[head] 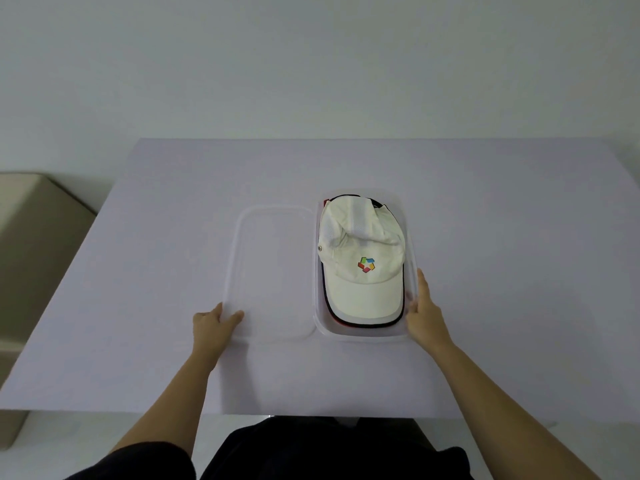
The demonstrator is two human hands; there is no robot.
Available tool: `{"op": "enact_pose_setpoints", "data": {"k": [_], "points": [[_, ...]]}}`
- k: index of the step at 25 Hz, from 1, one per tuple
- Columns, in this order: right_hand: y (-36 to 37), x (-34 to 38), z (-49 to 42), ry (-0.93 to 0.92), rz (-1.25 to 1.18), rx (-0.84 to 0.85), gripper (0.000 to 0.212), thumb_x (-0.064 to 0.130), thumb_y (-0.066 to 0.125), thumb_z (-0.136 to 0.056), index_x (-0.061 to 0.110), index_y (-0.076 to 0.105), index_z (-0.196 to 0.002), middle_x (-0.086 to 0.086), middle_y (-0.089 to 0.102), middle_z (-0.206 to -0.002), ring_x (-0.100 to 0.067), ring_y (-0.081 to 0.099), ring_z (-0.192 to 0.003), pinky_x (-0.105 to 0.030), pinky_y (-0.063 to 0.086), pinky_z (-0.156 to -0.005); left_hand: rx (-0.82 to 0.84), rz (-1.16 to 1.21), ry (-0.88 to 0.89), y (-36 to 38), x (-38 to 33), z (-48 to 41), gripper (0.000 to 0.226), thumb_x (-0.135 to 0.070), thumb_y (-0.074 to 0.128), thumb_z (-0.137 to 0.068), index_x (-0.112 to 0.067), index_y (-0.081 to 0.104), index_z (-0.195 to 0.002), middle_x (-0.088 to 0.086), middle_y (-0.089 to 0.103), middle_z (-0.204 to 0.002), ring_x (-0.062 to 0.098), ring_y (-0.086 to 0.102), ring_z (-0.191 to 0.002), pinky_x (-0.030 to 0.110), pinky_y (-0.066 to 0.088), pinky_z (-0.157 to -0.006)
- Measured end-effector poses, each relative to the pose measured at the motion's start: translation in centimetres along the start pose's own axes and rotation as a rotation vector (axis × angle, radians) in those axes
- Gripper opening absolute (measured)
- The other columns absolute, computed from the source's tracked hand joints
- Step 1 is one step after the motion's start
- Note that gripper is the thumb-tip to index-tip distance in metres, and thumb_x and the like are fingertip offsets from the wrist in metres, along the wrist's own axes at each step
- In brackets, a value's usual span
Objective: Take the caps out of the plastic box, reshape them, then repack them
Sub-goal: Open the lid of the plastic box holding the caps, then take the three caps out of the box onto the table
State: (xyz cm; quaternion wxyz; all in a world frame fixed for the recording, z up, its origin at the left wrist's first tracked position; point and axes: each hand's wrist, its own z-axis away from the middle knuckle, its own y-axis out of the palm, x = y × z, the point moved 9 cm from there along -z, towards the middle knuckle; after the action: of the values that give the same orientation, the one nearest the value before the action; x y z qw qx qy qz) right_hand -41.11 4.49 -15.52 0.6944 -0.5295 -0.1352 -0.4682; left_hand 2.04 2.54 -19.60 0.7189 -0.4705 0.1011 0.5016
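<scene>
A clear plastic box [412,258] stands right of centre on the table, uncovered. On top inside lies a cream cap [362,271] with a multicoloured logo, its brim toward me. Dark and red cap edges [332,315] show beneath it. The clear lid [273,271] lies flat on the table just left of the box. My left hand [213,325] grips the lid's near left corner, thumb on top. My right hand [424,315] rests flat against the box's near right side, fingers pointing away from me.
The pale lavender table [173,237] ends at a near edge by my lap and a left edge. A beige cardboard box [38,237] stands on the floor beyond the left edge. A white wall rises behind the table.
</scene>
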Motion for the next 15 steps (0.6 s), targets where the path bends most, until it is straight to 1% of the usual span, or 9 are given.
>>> {"op": "enact_pose_setpoints", "data": {"k": [2,3,4,5,6,8,10,12,15], "points": [[0.1,0.1,0.0,0.01,-0.022,0.013,0.071,0.002,0.034,-0.094,0.032,0.002,-0.15,-0.011,0.054,-0.073,-0.02,0.051,-0.061,-0.034,0.046,-0.065,0.007,-0.073,-0.038,0.3,-0.5,0.6,0.075,-0.05,0.061,-0.079,-0.01,0.043,-0.14,0.018,0.037,-0.135,0.037,0.045,-0.122,0.048,0.038,-0.106],[0.1,0.2,0.1,0.012,-0.027,0.02,0.07,0.003,0.035,-0.094,0.03,0.001,-0.15,-0.013,0.059,-0.083,-0.023,0.056,-0.07,-0.037,0.048,-0.072,-0.015,-0.153,-0.034,0.3,-1.1,1.1,0.069,-0.041,0.058,-0.086,-0.01,0.035,-0.144,0.018,0.031,-0.139,0.036,0.037,-0.127,0.046,0.034,-0.108],[0.0,0.3,0.1,-0.018,0.021,0.007,0.071,0.006,0.038,-0.094,0.026,0.0,-0.15,-0.017,0.061,-0.106,-0.028,0.059,-0.091,-0.039,0.047,-0.085,-0.052,-0.243,-0.02,0.4,-1.7,1.4,0.066,-0.036,0.055,-0.09,-0.011,0.03,-0.146,0.018,0.028,-0.141,0.036,0.031,-0.13,0.046,0.033,-0.106],[-0.3,1.0,0.1,-0.094,0.136,-0.04,0.073,0.009,0.042,-0.093,0.022,-0.001,-0.15,-0.018,0.047,-0.136,-0.032,0.05,-0.119,-0.041,0.04,-0.1,-0.108,-0.323,0.012,0.2,-2.8,2.0,0.066,-0.034,0.053,-0.091,-0.012,0.027,-0.147,0.018,0.026,-0.143,0.037,0.028,-0.131,0.048,0.033,-0.104],[-0.8,2.1,0.3,-0.214,0.284,-0.109,0.076,0.015,0.048,-0.091,0.017,0.0,-0.15,-0.017,0.026,-0.152,-0.032,0.03,-0.137,-0.043,0.029,-0.109,-0.164,-0.356,0.074,0.3,-4.0,2.4,0.066,-0.032,0.052,-0.092,-0.01,0.024,-0.147,0.019,0.025,-0.146,0.037,0.026,-0.132,0.048,0.033,-0.104],[-0.8,5.9,1.1,-0.504,0.481,-0.137,0.083,0.023,0.06,-0.084,0.011,0.01,-0.149,-0.014,0.01,-0.158,-0.026,0.012,-0.144,-0.045,0.019,-0.115,-0.191,-0.266,0.251,1.9,-7.4,3.2,0.063,-0.027,0.048,-0.096,-0.004,0.023,-0.148,0.022,0.025,-0.15,0.036,0.026,-0.136,0.045,0.028,-0.109],[1.2,8.8,1.4,-0.653,0.603,0.092,0.088,0.031,0.066,-0.078,0.015,0.016,-0.149,-0.008,0.006,-0.159,-0.021,0.006,-0.145,-0.044,0.017,-0.117,-0.1,-0.12,0.395,4.9,-11.7,4.7,0.056,-0.024,0.041,-0.099,-0.002,0.022,-0.147,0.018,0.03,-0.152,0.031,0.029,-0.139,0.039,0.025,-0.114],[3.8,9.3,1.4,-0.625,0.789,0.325,0.099,0.038,0.07,-0.073,0.019,0.01,-0.15,-0.005,-0.003,-0.159,-0.024,-0.003,-0.146,-0.042,0.016,-0.117,0.014,-0.033,0.464,8.3,-15.3,6.5,0.053,-0.025,0.035,-0.101,-0.004,0.021,-0.148,0.014,0.033,-0.152,0.028,0.033,-0.139,0.037,0.027,-0.114],[5.2,9.4,1.0,-0.527,0.966,0.39,0.114,0.037,0.077,-0.069,0.015,-0.001,-0.149,-0.009,-0.005,-0.158,-0.03,-0.008,-0.146,-0.041,0.017,-0.116,0.125,0.03,0.439,12.0,-17.0,7.8,0.052,-0.025,0.03,-0.102,-0.005,0.018,-0.148,0.012,0.047,-0.136,0.032,0.04,-0.132,0.032,0.034,-0.097]]}}
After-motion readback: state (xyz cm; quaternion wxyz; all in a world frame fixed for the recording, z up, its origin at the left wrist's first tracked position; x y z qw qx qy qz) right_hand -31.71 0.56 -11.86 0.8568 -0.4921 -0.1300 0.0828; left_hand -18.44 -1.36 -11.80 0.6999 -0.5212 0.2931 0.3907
